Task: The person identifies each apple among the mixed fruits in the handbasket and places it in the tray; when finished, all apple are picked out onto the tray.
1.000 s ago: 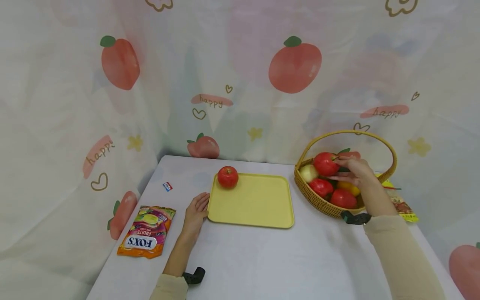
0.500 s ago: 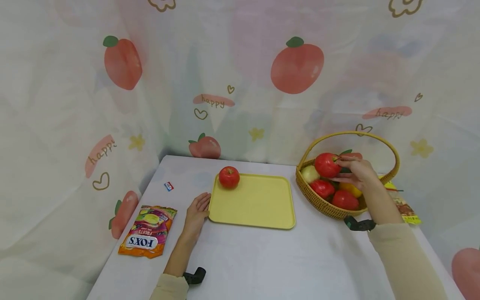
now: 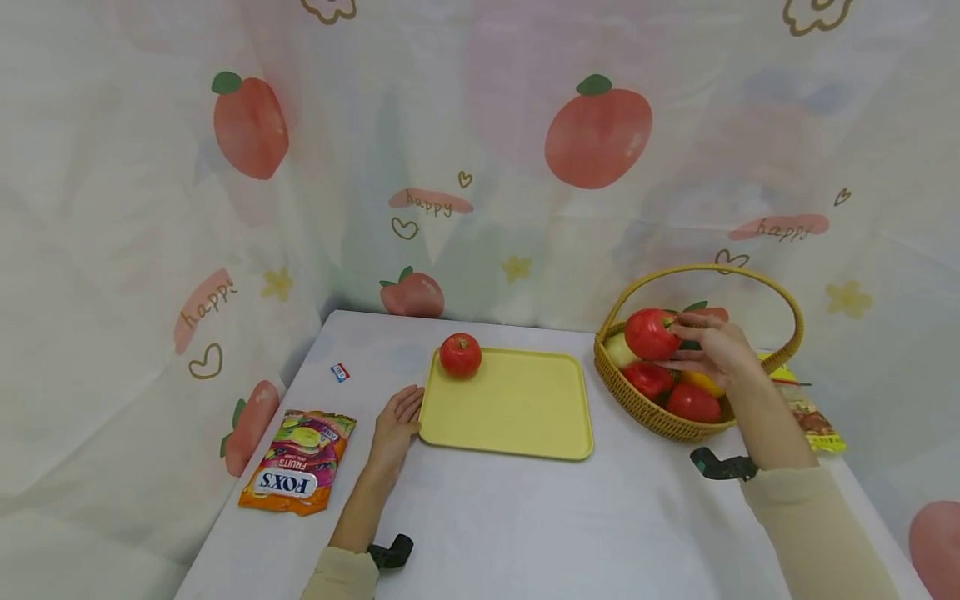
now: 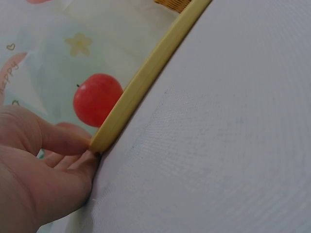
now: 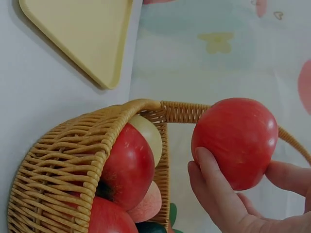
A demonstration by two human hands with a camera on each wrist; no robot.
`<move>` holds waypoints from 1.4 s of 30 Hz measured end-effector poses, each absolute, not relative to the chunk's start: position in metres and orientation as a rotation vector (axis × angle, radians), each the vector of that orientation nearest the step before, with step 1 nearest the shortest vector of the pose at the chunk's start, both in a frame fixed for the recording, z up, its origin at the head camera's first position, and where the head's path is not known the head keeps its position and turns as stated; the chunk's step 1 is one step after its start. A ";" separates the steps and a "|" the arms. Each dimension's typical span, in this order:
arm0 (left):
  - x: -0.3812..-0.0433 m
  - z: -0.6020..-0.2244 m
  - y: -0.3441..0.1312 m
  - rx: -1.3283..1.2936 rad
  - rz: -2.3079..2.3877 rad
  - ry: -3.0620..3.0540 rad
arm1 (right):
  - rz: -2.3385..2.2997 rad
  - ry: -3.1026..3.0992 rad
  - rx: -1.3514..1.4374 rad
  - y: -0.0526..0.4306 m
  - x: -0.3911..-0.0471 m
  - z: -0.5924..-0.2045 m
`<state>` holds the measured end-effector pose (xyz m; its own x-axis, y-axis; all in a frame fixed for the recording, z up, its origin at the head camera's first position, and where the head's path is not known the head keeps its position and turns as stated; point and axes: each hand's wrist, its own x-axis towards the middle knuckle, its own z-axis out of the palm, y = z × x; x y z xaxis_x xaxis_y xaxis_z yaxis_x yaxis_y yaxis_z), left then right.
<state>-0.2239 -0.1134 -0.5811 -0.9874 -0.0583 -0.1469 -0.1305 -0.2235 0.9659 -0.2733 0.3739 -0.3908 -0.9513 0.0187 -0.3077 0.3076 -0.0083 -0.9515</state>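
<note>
Moved slightly toward the tray (image 3: 517, 400): apple (image 3: 647, 333), raised over the basket (image 3: 637, 406), gripped by the right hand (image 3: 716, 346); likely firm, light, slick, best spanned at its middle. Left hand (image 3: 393, 425), fingers extended, touches the tray.

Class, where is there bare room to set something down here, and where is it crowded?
Bare: the white cloth-covered table between both forearms, in front of the yellow rectangular tray; also the tray right of the round red apple. Crowded: the brown wicker basket, filled with mixed fruit, the right hand holding a round red fruit above it.
</note>
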 end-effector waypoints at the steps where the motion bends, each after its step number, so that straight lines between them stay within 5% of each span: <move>1: -0.224 -0.581 -0.113 -0.236 2.409 1.926 | -2.069 2.050 0.338 0.373 -0.272 -0.390; 19: -0.223 -0.581 -0.112 -0.207 2.426 1.919 | -2.061 2.045 0.235 0.332 -0.256 -0.398; 42: -0.223 -0.582 -0.116 -0.146 2.456 1.891 | -2.058 1.896 0.259 0.261 -0.289 -0.423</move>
<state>-0.2230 -0.1158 -0.5821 -0.9948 -0.0271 -0.0981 -0.0879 -0.2570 0.9624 -0.2887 0.2613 -0.4233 -0.9291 -0.1176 -0.3507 0.3592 -0.0602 -0.9313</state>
